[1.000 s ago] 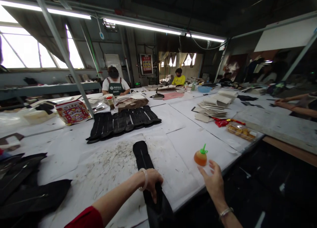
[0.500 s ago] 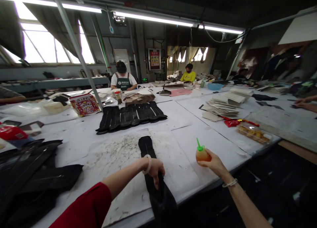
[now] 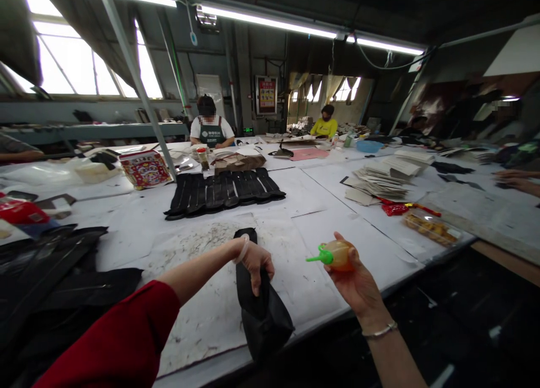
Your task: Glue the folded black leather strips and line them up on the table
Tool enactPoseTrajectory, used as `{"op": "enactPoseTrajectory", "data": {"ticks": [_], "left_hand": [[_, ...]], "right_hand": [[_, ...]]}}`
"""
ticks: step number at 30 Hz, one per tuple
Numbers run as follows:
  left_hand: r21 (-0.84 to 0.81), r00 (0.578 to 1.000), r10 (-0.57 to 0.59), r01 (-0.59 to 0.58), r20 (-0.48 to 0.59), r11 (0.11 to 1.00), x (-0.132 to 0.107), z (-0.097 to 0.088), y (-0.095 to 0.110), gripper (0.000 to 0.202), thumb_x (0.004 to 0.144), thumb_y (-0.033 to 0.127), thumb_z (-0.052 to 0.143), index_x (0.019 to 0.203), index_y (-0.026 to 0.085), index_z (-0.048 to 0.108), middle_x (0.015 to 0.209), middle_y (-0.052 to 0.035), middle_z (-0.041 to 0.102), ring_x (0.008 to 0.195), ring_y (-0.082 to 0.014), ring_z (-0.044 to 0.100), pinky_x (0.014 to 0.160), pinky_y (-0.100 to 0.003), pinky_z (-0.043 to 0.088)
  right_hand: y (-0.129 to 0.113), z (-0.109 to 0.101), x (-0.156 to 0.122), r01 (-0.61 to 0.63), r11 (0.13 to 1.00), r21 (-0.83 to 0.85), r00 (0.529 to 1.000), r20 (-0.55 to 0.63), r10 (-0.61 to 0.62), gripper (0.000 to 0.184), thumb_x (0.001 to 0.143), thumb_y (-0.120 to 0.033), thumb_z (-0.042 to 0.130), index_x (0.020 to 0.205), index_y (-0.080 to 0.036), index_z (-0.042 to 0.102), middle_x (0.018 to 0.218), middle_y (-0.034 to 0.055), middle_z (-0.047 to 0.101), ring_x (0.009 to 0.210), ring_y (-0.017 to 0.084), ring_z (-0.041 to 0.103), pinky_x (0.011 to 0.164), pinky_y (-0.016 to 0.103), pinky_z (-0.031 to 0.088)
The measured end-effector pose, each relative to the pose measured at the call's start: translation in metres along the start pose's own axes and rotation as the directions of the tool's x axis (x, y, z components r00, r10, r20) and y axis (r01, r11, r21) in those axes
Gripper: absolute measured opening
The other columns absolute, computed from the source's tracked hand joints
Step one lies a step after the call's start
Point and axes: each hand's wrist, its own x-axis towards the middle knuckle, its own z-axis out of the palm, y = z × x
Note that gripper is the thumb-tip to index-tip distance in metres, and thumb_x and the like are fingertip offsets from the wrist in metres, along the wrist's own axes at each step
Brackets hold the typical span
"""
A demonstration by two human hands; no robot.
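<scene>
My left hand (image 3: 255,264) is closed on a long black fabric or leather piece (image 3: 266,323), pressing down around its middle. The near end of that piece bulges and folds close to the table's front edge; its far end lies flat. In my right hand (image 3: 358,289) is a small round squeeze bottle (image 3: 341,254) of amber liquid. Its green nozzle points left, towards the black piece but apart from it. Beyond my left hand, several black pieces with zippers (image 3: 225,194) lie side by side in a row.
A heap of black zippered pieces (image 3: 63,298) covers the left side. Stacked pale boards (image 3: 379,180), a red packet (image 3: 395,209) and a clear food box (image 3: 430,228) lie to the right. A metal pole (image 3: 139,90) rises beside a colourful bag (image 3: 145,168). Co-workers sit across the table.
The squeeze bottle has tipped from nozzle up to nozzle pointing left as my right hand turned over. My left hand has shifted slightly away from me, and the piece's near end has lifted and bunched.
</scene>
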Motion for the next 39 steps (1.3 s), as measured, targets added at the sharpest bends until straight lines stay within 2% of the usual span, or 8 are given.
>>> {"op": "enactPoseTrajectory", "data": {"ticks": [4, 8, 12, 17, 21, 25, 30, 39], "left_hand": [[-0.025, 0.999, 0.038, -0.037, 0.015, 0.999, 0.002, 0.001, -0.004, 0.04, 0.042, 0.035, 0.09, 0.071, 0.018, 0.069, 0.062, 0.0046, 0.066, 0.062, -0.0144, 0.059, 0.062, -0.027, 0.05], [-0.051, 0.998, 0.057, -0.056, 0.015, 0.997, 0.002, 0.002, -0.008, 0.04, 0.04, 0.034, 0.09, 0.07, 0.018, 0.069, 0.06, 0.0048, 0.066, 0.061, -0.0149, 0.059, 0.061, -0.027, 0.05], [-0.05, 0.997, 0.077, -0.076, 0.014, 0.996, 0.001, 0.001, -0.01, 0.036, 0.043, 0.034, 0.089, 0.069, 0.019, 0.069, 0.06, 0.0044, 0.066, 0.061, -0.0151, 0.059, 0.061, -0.027, 0.05], [-0.04, 0.996, 0.093, -0.092, 0.0, 0.995, 0.001, 0.0, -0.009, 0.035, 0.045, 0.032, 0.089, 0.072, 0.019, 0.072, 0.059, 0.0049, 0.066, 0.059, -0.0146, 0.058, 0.057, -0.026, 0.049], [-0.066, 0.994, 0.107, -0.106, 0.007, 0.992, 0.002, 0.0, -0.009, 0.036, 0.043, 0.032, 0.09, 0.072, 0.019, 0.073, 0.059, 0.0048, 0.066, 0.058, -0.0148, 0.059, 0.056, -0.026, 0.049], [-0.106, 0.994, 0.111, -0.11, 0.007, 0.988, 0.002, 0.001, -0.009, 0.037, 0.042, 0.033, 0.09, 0.071, 0.018, 0.073, 0.061, 0.0041, 0.068, 0.06, -0.0154, 0.06, 0.059, -0.028, 0.051], [-0.112, 0.996, 0.091, -0.09, 0.005, 0.99, 0.001, 0.002, -0.004, 0.037, 0.04, 0.033, 0.09, 0.067, 0.018, 0.071, 0.059, 0.0045, 0.067, 0.059, -0.0144, 0.059, 0.057, -0.026, 0.05], [-0.111, 0.995, 0.101, -0.101, -0.002, 0.989, 0.002, 0.003, -0.011, 0.038, 0.043, 0.035, 0.09, 0.072, 0.019, 0.072, 0.06, 0.005, 0.068, 0.059, -0.014, 0.06, 0.058, -0.026, 0.051]], "right_hand": [[0.0, 0.01, 0.005, 0.144, 0.983, 0.11, 0.986, -0.098, -0.133, 0.046, 0.063, -0.052, 0.082, 0.097, -0.024, 0.067, 0.103, 0.0028, 0.068, 0.089, 0.017, 0.065, 0.074, 0.026, 0.058], [0.004, 0.019, 0.0, 0.036, 0.994, 0.099, 0.999, -0.041, -0.032, 0.043, 0.069, -0.041, 0.08, 0.107, -0.029, 0.064, 0.111, 0.0014, 0.066, 0.099, 0.021, 0.064, 0.091, 0.041, 0.054], [0.008, 0.029, -0.008, 0.037, 0.999, -0.039, 0.999, 0.023, -0.036, 0.046, 0.067, -0.033, 0.08, 0.11, -0.03, 0.063, 0.108, 0.0016, 0.066, 0.097, 0.023, 0.064, 0.085, 0.041, 0.056], [0.007, 0.04, -0.013, 0.111, 0.956, -0.27, 0.984, 0.163, -0.068, 0.068, 0.061, -0.028, 0.084, 0.123, -0.029, 0.057, 0.099, 0.0023, 0.067, 0.087, 0.023, 0.064, 0.081, 0.042, 0.055], [0.006, 0.043, -0.01, 0.155, 0.916, -0.371, 0.959, 0.28, -0.048, 0.074, 0.059, -0.028, 0.087, 0.126, -0.029, 0.056, 0.098, 0.0028, 0.067, 0.085, 0.024, 0.064, 0.087, 0.048, 0.052], [0.006, 0.042, -0.003, 0.211, 0.859, -0.467, 0.926, 0.377, -0.022, 0.076, 0.06, -0.029, 0.087, 0.129, -0.027, 0.054, 0.103, 0.0052, 0.066, 0.091, 0.027, 0.064, 0.08, 0.043, 0.054], [0.007, 0.046, 0.003, 0.247, 0.819, -0.518, 0.892, 0.453, 0.018, 0.076, 0.061, -0.026, 0.086, 0.13, -0.026, 0.054, 0.108, 0.0056, 0.065, 0.094, 0.026, 0.064, 0.079, 0.039, 0.054], [0.002, 0.058, 0.017, 0.189, 0.838, -0.512, 0.852, 0.51, 0.119, 0.073, 0.058, -0.022, 0.086, 0.125, -0.024, 0.058, 0.1, 0.0036, 0.068, 0.089, 0.024, 0.065, 0.08, 0.038, 0.053]]}}
